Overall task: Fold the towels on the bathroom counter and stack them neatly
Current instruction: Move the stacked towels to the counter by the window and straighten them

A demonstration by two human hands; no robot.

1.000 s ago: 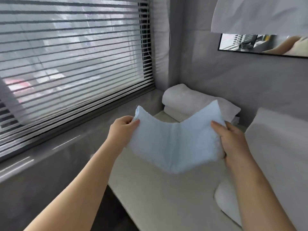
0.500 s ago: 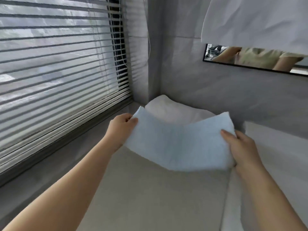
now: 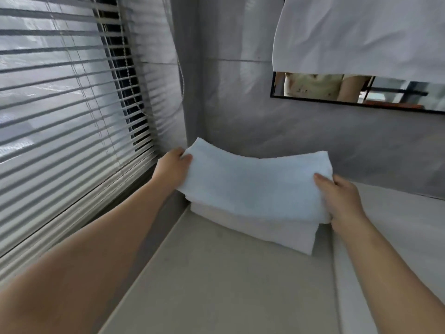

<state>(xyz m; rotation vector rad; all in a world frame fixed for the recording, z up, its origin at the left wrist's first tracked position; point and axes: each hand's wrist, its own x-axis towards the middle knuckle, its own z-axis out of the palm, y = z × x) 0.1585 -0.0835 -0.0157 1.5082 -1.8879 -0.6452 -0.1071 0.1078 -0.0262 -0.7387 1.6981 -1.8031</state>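
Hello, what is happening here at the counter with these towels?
A person is stacking towels in the corner by the window blinds. Both hands hold a folded light blue towel: the left hand grips its left end, the right hand its right end. The towel sits on top of the folded white towels on the counter, and neither hand has let go yet.

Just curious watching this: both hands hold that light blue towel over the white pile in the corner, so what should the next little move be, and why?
Probably lower it flat and let go. The folded blue towel already sits over the white stack, held at its ends by the left hand and right hand.
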